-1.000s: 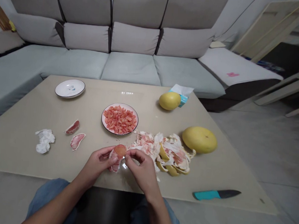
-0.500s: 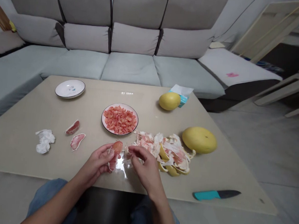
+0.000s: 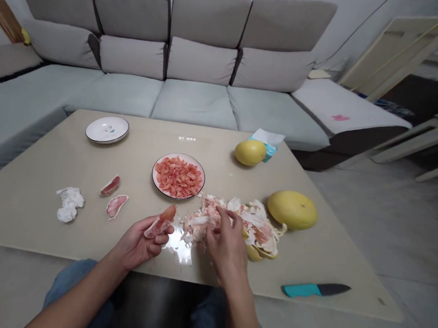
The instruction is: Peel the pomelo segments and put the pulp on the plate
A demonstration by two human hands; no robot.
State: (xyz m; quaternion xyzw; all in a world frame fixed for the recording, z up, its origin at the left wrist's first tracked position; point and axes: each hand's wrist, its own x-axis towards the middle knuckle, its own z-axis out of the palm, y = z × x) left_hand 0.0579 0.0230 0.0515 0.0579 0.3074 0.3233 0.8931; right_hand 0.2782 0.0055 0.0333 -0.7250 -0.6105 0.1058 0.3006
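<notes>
My left hand [image 3: 145, 238] holds a partly peeled pomelo segment [image 3: 159, 225], its bare orange-pink flesh sticking out at the upper end and pale membrane around the lower part. Over the heap of pomelo peel and membrane scraps [image 3: 258, 226] is my right hand [image 3: 229, 241], thumb and fingers apart, with nothing visible held in it. Just beyond both hands, a dark-rimmed plate [image 3: 154, 182] bears a mound of loose pomelo flesh [image 3: 179, 176]. Two more pomelo segments, one darker [image 3: 110, 185] and one paler [image 3: 116, 206], lie left of my left hand.
A crumpled tissue [image 3: 69, 204] lies at the left, and a white plate [image 3: 108, 130] stands at the back left. Two yellow pomelos [image 3: 250, 152] [image 3: 292, 209] rest at the right, one against a tissue pack [image 3: 270, 146]. A teal-handled knife [image 3: 317, 290] lies near the front right edge.
My right hand has moved right, from beside the segment to above the peel heap, and its fingers have spread. My left hand has tilted the segment and shifted slightly left.
</notes>
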